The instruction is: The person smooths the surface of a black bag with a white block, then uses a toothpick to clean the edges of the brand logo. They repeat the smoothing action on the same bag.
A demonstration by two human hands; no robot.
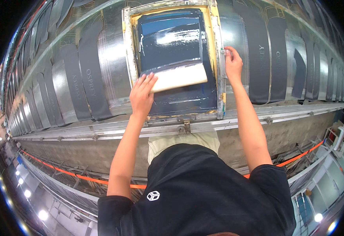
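A metal-framed printing screen point(221, 94) lies on the long table, its mesh covered with dark blue ink point(168, 43). A pale wooden squeegee point(178, 76) rests across the mesh. My left hand point(141, 94) grips the squeegee's left end. My right hand point(232, 63) holds the right rail of the screen frame, fingers curled on it.
Rows of dark grey fabric pieces point(86, 74) lie on the shiny metal table on both sides of the screen. A metal rail point(101, 131) runs along the table's near edge. An orange strip point(89, 179) runs below it.
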